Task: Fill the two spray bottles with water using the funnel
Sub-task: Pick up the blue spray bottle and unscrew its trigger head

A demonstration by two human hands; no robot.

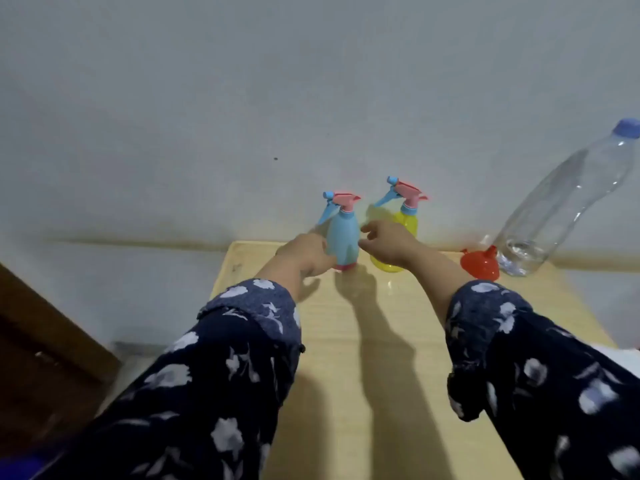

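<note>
A blue spray bottle (343,237) with a pink trigger head stands at the far side of the wooden table (391,341). My left hand (304,254) touches its left side low down, fingers curled against it. My right hand (384,242) hovers just right of it, fingers spread, holding nothing. Behind my right hand stands a yellow spray bottle (405,220) with the same pink head, partly hidden. A red funnel (479,265) lies on its side further right. Beside it stands a tall clear water bottle (554,209) with a blue cap and a little water at the bottom.
A pale wall runs right behind the table's far edge. A dark wooden piece of furniture (45,368) sits low at the left. Something white (623,362) shows at the table's right edge.
</note>
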